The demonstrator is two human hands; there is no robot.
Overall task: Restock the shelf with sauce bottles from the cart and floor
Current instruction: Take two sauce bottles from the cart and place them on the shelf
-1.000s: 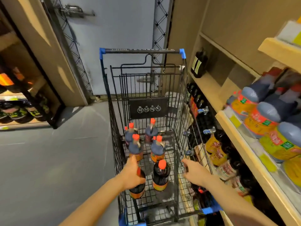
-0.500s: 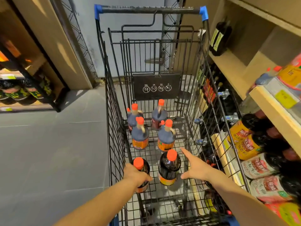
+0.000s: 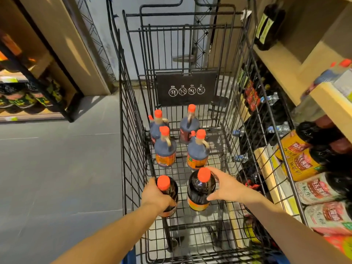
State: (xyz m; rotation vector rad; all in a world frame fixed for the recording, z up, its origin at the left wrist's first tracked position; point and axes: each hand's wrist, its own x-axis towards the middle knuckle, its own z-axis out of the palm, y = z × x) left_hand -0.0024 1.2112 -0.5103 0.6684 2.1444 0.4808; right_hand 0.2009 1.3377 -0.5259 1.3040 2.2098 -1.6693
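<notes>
A black wire cart (image 3: 131, 149) holds several dark sauce bottles with orange caps. My left hand (image 3: 158, 197) grips the near-left bottle (image 3: 168, 187) around its body. My right hand (image 3: 226, 185) reaches the near-right bottle (image 3: 200, 189), with index finger and thumb spread against its right side. Further back stand more bottles in two rows, such as one at the left (image 3: 164, 151) and one at the right (image 3: 197, 152). The wooden shelf (image 3: 329, 103) on the right carries lying sauce bottles (image 3: 312, 187).
The cart fills the aisle beside the right shelf. Grey floor (image 3: 57, 168) lies to the left. Another shelf with bottles (image 3: 28, 96) stands at the far left. A dark bottle (image 3: 268, 25) stands on the upper right shelf. A grey door is behind the cart.
The view has come closer and lower over the cart. My left hand has closed round the near-left bottle's body. My right hand moved left and now touches the near-right bottle.
</notes>
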